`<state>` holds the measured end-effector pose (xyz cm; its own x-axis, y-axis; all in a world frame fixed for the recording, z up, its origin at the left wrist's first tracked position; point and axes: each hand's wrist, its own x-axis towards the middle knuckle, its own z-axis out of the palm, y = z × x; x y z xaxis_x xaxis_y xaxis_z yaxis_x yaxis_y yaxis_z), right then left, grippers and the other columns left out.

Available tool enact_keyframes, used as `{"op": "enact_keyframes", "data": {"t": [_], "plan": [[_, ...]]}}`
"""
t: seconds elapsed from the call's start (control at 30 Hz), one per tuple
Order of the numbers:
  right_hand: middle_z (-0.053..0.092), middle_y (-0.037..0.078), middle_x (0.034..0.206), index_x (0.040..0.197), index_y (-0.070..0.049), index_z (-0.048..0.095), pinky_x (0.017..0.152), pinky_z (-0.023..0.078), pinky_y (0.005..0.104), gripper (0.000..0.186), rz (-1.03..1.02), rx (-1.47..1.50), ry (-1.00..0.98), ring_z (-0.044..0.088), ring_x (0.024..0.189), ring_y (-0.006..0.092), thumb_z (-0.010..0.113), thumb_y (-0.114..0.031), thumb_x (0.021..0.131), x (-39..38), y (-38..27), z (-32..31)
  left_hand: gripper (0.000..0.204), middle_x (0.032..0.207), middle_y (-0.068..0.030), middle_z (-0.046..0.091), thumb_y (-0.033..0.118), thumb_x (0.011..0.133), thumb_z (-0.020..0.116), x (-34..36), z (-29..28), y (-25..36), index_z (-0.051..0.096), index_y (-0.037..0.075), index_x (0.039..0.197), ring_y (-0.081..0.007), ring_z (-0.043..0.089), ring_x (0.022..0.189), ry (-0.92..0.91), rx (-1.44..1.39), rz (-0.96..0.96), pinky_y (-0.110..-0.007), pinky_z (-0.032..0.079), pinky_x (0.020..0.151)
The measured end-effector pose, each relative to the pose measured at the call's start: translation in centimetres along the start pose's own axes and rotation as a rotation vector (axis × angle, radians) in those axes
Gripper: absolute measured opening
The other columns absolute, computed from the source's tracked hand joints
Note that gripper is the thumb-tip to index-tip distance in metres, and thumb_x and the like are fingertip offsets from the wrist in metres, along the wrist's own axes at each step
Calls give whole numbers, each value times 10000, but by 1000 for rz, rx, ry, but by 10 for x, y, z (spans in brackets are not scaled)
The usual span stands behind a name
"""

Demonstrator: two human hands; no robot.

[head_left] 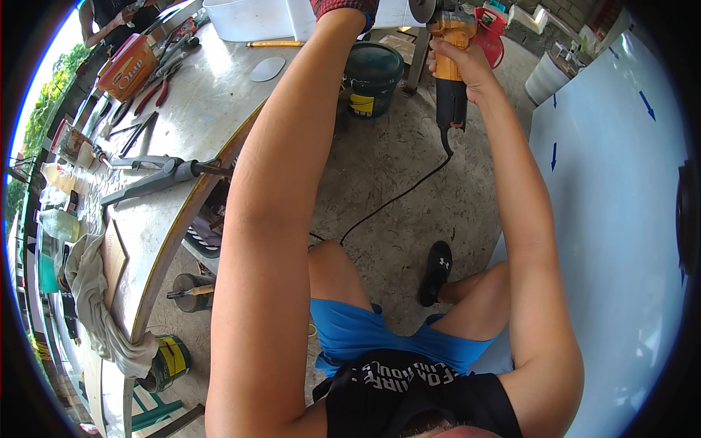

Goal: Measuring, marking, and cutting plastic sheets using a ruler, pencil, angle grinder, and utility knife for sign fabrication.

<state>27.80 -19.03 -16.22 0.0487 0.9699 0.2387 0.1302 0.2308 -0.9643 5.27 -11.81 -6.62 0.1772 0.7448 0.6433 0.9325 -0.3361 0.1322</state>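
Observation:
My right hand (464, 67) is wrapped round the body of an orange and black angle grinder (447, 69). The grinder's disc (421, 9) is at the upper edge, and a black power cord (398, 196) hangs from its rear end down to the floor. My left hand (345, 9), in a red and black work glove, reaches to the top edge of the view beside a white moulded piece (252, 20). Its fingers are cut off by the frame, so their grip is hidden.
On the metal-topped table (212, 73) at left lie pliers (152, 95), a caulking gun (161, 179), a red tub (125, 69) and a grey cloth (98, 314). A dark bucket (372, 77) stands below my hands. A large pale panel (606, 219) rises at right. Another person (117, 22) is at far left.

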Motion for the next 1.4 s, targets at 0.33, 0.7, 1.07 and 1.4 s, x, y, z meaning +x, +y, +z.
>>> {"op": "enact_keyframes", "data": {"t": [0.33, 0.7, 1.07, 1.4], "plan": [[719, 105, 933, 1165, -15, 659, 659, 590, 306, 449, 22, -2, 16, 728, 745, 176, 808, -316, 867, 1, 3, 1, 362, 1062, -123, 769, 462, 972, 572, 1, 2, -2, 786, 174, 1018, -341, 713, 1044, -8, -8, -6, -529, 445, 958], [721, 102, 932, 1165, -11, 662, 658, 589, 311, 443, 32, 14, 14, 728, 740, 179, 805, -306, 866, -3, 5, 2, 365, 1089, -115, 767, 465, 975, 571, -1, 1, -1, 784, 175, 1039, -336, 707, 1072, 0, -9, 8, -527, 444, 966], [717, 96, 931, 1156, -17, 662, 649, 596, 313, 443, 43, 23, 25, 729, 741, 178, 817, -310, 862, -3, 8, 7, 356, 1068, -118, 769, 463, 973, 578, -1, -4, 0, 788, 178, 1016, -334, 713, 1052, -39, -16, -20, -517, 443, 961], [713, 93, 906, 1135, -10, 661, 636, 589, 311, 440, 52, 57, 39, 721, 719, 181, 828, -296, 845, -8, 22, 10, 356, 1054, -117, 769, 457, 974, 573, -2, 0, -1, 785, 174, 1017, -334, 712, 1046, 33, -27, 28, -518, 440, 964]]}}
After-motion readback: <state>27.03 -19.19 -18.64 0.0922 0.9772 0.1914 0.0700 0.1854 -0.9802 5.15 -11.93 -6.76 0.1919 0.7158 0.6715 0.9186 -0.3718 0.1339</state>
